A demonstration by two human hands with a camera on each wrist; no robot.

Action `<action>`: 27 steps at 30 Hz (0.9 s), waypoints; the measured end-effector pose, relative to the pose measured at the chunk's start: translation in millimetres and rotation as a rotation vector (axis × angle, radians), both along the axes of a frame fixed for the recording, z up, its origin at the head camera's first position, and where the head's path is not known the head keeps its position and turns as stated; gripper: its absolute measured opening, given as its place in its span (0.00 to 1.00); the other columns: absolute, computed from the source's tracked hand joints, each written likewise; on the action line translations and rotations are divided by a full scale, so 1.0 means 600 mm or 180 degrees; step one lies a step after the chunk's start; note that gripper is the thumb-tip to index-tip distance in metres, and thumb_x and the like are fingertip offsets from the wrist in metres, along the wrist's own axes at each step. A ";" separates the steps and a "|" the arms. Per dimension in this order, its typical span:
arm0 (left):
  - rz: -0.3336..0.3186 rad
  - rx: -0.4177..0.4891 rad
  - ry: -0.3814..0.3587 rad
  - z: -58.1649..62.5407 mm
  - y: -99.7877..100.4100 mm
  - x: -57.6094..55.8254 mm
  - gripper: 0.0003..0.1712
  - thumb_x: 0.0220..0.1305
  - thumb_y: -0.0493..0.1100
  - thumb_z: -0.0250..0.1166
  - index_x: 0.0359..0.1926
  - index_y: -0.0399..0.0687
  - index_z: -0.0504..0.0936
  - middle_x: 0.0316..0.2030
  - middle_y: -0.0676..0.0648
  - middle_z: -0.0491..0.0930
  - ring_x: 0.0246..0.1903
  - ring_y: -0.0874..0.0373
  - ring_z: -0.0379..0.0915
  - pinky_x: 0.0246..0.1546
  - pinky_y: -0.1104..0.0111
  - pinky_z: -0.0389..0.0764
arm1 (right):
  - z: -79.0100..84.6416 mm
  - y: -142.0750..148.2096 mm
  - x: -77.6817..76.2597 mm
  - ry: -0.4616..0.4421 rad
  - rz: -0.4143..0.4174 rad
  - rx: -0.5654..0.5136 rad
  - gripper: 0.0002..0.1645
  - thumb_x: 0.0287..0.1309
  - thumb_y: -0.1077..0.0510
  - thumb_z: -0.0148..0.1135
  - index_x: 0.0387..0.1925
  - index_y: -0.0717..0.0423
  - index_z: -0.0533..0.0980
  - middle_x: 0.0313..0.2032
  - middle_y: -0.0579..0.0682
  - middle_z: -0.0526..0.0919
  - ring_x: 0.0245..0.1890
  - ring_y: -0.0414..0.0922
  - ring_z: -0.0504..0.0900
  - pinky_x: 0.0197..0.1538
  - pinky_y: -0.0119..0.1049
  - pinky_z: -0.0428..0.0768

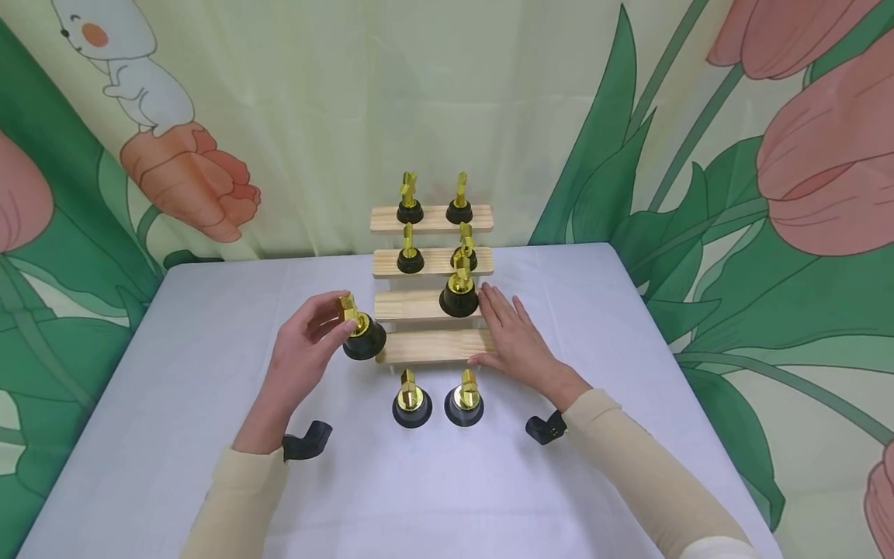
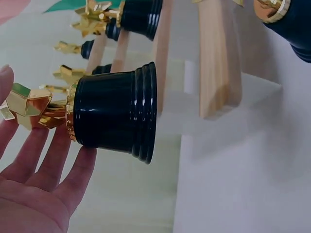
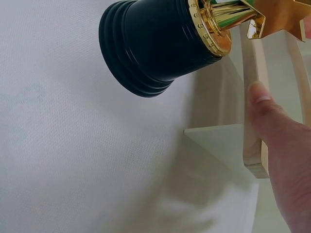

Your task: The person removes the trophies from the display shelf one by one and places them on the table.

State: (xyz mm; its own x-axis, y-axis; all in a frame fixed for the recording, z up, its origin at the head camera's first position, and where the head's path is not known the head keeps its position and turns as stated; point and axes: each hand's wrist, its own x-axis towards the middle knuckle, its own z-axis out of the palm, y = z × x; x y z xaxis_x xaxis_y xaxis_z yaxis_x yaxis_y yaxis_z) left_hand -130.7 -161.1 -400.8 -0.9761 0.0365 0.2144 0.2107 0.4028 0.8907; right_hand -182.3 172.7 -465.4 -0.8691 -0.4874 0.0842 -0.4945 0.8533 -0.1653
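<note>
Just left of the tiered rack (image 1: 433,346), the left hand (image 1: 305,341) is pinching a gold-and-black trophy (image 1: 365,341) between its fingers; the right hand (image 1: 520,343) is touching the rack's right side, fingers straight.

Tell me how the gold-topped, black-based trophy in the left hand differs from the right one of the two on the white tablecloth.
The held trophy is in the air, gripped by the left hand; the table trophy stands untouched on the tablecloth. The held trophy is near the left end of the lowest wooden step; the table trophy is in front of that step. Both have gold tops on round black bases.
</note>
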 end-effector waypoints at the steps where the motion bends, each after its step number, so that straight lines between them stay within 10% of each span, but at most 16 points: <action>1: 0.0009 0.0013 0.0004 -0.002 -0.003 0.002 0.26 0.67 0.45 0.66 0.64 0.51 0.74 0.58 0.48 0.77 0.59 0.54 0.75 0.60 0.77 0.76 | 0.000 0.000 0.000 0.0002 -0.0002 0.0004 0.69 0.53 0.33 0.68 0.78 0.62 0.40 0.79 0.59 0.38 0.80 0.54 0.41 0.80 0.56 0.43; 15: 0.0187 -0.0024 -0.0317 -0.047 -0.027 0.032 0.27 0.67 0.47 0.66 0.64 0.49 0.72 0.62 0.47 0.75 0.61 0.51 0.74 0.55 0.85 0.73 | -0.004 0.003 -0.002 0.0049 0.0002 0.0019 0.69 0.52 0.33 0.68 0.78 0.62 0.41 0.79 0.59 0.39 0.79 0.55 0.42 0.79 0.56 0.44; 27: 0.0160 -0.0132 -0.0416 -0.076 -0.028 0.040 0.27 0.66 0.46 0.67 0.64 0.50 0.73 0.62 0.48 0.76 0.60 0.52 0.75 0.61 0.69 0.76 | -0.006 0.000 0.000 0.0085 0.0018 -0.0055 0.70 0.51 0.35 0.71 0.78 0.62 0.41 0.79 0.60 0.41 0.79 0.55 0.43 0.79 0.58 0.45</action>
State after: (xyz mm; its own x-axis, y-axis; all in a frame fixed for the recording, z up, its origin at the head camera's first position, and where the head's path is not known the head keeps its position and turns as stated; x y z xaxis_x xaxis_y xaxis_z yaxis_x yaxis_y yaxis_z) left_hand -106.9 -177.7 -446.5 -0.9964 -0.0071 0.0846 0.0725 0.4471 0.8915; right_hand -182.3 172.4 -469.1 -0.8637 -0.4904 0.1159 -0.5037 0.8476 -0.1668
